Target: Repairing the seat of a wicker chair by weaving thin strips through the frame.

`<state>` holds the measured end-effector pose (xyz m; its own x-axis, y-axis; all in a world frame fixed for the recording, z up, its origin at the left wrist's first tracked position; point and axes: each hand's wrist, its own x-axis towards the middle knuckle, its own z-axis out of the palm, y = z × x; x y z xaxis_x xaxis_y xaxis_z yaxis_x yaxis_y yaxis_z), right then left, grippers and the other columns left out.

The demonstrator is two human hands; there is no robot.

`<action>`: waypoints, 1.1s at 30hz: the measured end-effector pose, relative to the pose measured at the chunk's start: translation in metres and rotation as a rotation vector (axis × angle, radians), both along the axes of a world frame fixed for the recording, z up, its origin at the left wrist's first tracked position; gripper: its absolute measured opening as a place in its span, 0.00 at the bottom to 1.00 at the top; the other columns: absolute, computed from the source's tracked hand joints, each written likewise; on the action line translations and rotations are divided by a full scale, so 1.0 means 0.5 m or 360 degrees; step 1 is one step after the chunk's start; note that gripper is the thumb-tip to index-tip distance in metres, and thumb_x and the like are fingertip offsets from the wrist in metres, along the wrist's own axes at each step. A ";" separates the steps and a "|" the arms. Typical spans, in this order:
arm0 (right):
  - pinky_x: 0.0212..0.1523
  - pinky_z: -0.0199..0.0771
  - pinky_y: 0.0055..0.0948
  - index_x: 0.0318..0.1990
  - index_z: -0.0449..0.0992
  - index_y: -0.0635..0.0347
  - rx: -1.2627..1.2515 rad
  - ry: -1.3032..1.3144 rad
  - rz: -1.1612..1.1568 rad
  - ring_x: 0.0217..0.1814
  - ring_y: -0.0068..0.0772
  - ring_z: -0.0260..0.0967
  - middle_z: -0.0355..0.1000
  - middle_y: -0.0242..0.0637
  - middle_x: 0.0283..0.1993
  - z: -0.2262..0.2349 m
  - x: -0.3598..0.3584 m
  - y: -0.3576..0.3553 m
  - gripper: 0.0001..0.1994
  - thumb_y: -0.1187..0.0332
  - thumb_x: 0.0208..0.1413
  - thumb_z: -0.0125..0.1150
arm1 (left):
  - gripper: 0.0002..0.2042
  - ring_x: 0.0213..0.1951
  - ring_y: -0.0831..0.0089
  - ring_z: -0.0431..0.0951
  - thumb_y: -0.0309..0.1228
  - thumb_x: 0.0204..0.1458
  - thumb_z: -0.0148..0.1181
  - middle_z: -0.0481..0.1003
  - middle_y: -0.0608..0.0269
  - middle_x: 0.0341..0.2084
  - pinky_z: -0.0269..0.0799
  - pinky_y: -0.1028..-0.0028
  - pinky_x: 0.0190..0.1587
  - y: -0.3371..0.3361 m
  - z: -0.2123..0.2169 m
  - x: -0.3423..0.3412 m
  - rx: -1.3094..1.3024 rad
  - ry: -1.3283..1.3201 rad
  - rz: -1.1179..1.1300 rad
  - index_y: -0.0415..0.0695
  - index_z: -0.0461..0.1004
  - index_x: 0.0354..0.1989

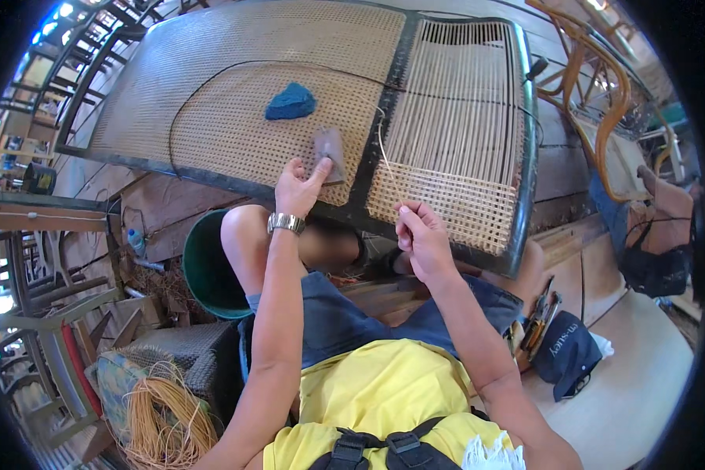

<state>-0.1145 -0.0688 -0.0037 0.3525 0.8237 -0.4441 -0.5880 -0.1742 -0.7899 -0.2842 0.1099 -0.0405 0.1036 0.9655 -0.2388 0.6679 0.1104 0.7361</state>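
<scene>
My right hand (421, 239) is closed in a pinch on a thin pale cane strand (383, 145), at the near end of the panel's half-woven section (454, 117). The strand rises from my fingertips in a curve across the weave. Close to the panel's near edge is my left hand (299, 186), thumb and fingers apart. Its thumb overlaps the edge of a grey-brown, slightly curved piece (330, 149), whose kind I cannot make out. Beyond it a crumpled blue cloth (291, 102) lies on the finished cane mesh (235, 125).
The black-framed panel leans over my knees. A dark thin cord (204, 82) arcs across it. Left of my legs stands a green bucket (204, 262); lower left lies a bundle of cane (164, 419). At right are hand tools (542, 317), a dark cap (564, 352) and a curved wooden chair (603, 94).
</scene>
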 end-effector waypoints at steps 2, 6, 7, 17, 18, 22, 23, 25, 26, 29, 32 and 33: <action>0.22 0.56 0.15 0.43 0.73 0.58 -0.0026 0.0177 0.0023 0.21 0.14 0.58 0.67 0.27 0.25 0.003 -0.013 0.027 0.05 0.69 0.65 0.54 | 0.35 0.45 0.64 0.78 0.54 0.49 0.68 0.77 0.46 0.43 0.73 0.68 0.50 0.007 0.008 -0.008 0.0202 -0.0666 0.0355 0.32 0.71 0.52; 0.21 0.56 0.16 0.43 0.73 0.58 0.0029 0.0174 0.0057 0.21 0.15 0.58 0.68 0.27 0.25 -0.006 -0.046 0.099 0.05 0.69 0.65 0.54 | 0.26 0.39 0.67 0.79 0.49 0.54 0.63 0.80 0.53 0.34 0.73 0.68 0.47 0.073 -0.019 -0.017 0.0083 -0.0606 0.0329 0.33 0.76 0.44; 0.21 0.56 0.16 0.42 0.73 0.57 0.0018 0.0210 0.0056 0.21 0.15 0.58 0.68 0.27 0.25 -0.018 -0.053 0.118 0.05 0.68 0.65 0.54 | 0.24 0.38 0.61 0.81 0.49 0.54 0.61 0.81 0.49 0.33 0.74 0.66 0.46 0.094 -0.040 -0.014 0.0186 -0.0453 0.0321 0.34 0.79 0.38; 0.17 0.54 0.17 0.42 0.74 0.53 -0.0148 0.0079 0.0104 0.18 0.15 0.56 0.66 0.25 0.24 -0.079 -0.086 0.203 0.04 0.67 0.65 0.54 | 0.36 0.39 0.52 0.83 0.60 0.43 0.65 0.80 0.41 0.37 0.78 0.62 0.43 0.184 -0.102 0.052 -0.0388 0.0183 -0.0452 0.30 0.80 0.38; 0.17 0.55 0.17 0.42 0.74 0.53 -0.0110 0.0111 0.0103 0.18 0.15 0.56 0.67 0.25 0.24 -0.072 -0.087 0.200 0.04 0.67 0.65 0.55 | 0.36 0.39 0.52 0.83 0.60 0.43 0.65 0.80 0.41 0.37 0.78 0.62 0.43 0.190 -0.127 0.038 -0.0392 0.0188 -0.0437 0.30 0.80 0.38; 0.18 0.56 0.17 0.42 0.74 0.54 -0.0033 0.0254 0.0049 0.18 0.15 0.57 0.68 0.25 0.24 -0.051 -0.061 0.168 0.04 0.67 0.64 0.55 | 0.26 0.29 0.64 0.83 0.46 0.47 0.69 0.81 0.49 0.34 0.80 0.66 0.28 0.190 -0.171 0.019 -0.0600 -0.0226 -0.0030 0.31 0.80 0.41; 0.19 0.55 0.16 0.40 0.74 0.53 -0.0035 0.0288 0.0012 0.20 0.15 0.58 0.68 0.26 0.24 -0.045 -0.043 0.154 0.03 0.67 0.64 0.56 | 0.26 0.29 0.63 0.83 0.46 0.48 0.69 0.81 0.48 0.34 0.80 0.66 0.27 0.171 -0.140 0.035 -0.0593 -0.0257 -0.0016 0.31 0.80 0.40; 0.19 0.55 0.16 0.40 0.74 0.53 -0.0047 0.0324 -0.0027 0.20 0.15 0.58 0.68 0.26 0.24 -0.042 -0.029 0.140 0.03 0.68 0.64 0.56 | 0.26 0.32 0.63 0.83 0.47 0.48 0.68 0.81 0.48 0.36 0.79 0.67 0.31 0.146 -0.058 0.036 -0.0549 -0.0140 -0.0059 0.33 0.80 0.41; 0.19 0.55 0.16 0.40 0.74 0.53 -0.0051 0.0354 -0.0051 0.20 0.15 0.58 0.68 0.26 0.24 -0.042 -0.026 0.135 0.03 0.68 0.64 0.56 | 0.26 0.32 0.63 0.83 0.47 0.48 0.68 0.81 0.48 0.36 0.79 0.67 0.31 0.144 -0.068 0.032 -0.0557 -0.0127 -0.0065 0.33 0.80 0.41; 0.19 0.55 0.15 0.41 0.74 0.54 0.0008 0.0319 -0.0049 0.20 0.16 0.58 0.68 0.26 0.25 -0.045 -0.021 0.117 0.03 0.68 0.64 0.56 | 0.25 0.41 0.69 0.81 0.45 0.48 0.69 0.81 0.55 0.37 0.76 0.69 0.44 0.139 -0.070 0.036 -0.0085 -0.0099 -0.0325 0.36 0.77 0.47; 0.19 0.55 0.16 0.41 0.74 0.54 0.0018 0.0310 -0.0053 0.19 0.16 0.58 0.68 0.26 0.25 -0.051 -0.015 0.091 0.03 0.68 0.64 0.55 | 0.25 0.26 0.73 0.78 0.44 0.54 0.65 0.80 0.61 0.31 0.73 0.72 0.26 0.142 -0.103 0.046 -0.0151 -0.0736 -0.0551 0.37 0.73 0.54; 0.19 0.55 0.17 0.41 0.74 0.54 0.0022 0.0331 -0.0052 0.19 0.17 0.58 0.67 0.26 0.25 -0.056 -0.012 0.083 0.04 0.68 0.64 0.55 | 0.25 0.28 0.74 0.77 0.39 0.56 0.64 0.79 0.64 0.33 0.73 0.71 0.27 0.151 -0.105 0.042 -0.0257 -0.0481 -0.0531 0.38 0.69 0.59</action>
<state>-0.1204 -0.0273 -0.0315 0.2812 0.8199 -0.4987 -0.7440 -0.1420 -0.6529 -0.2631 0.1853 -0.0931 0.4896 0.8207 -0.2945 0.4449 0.0553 0.8939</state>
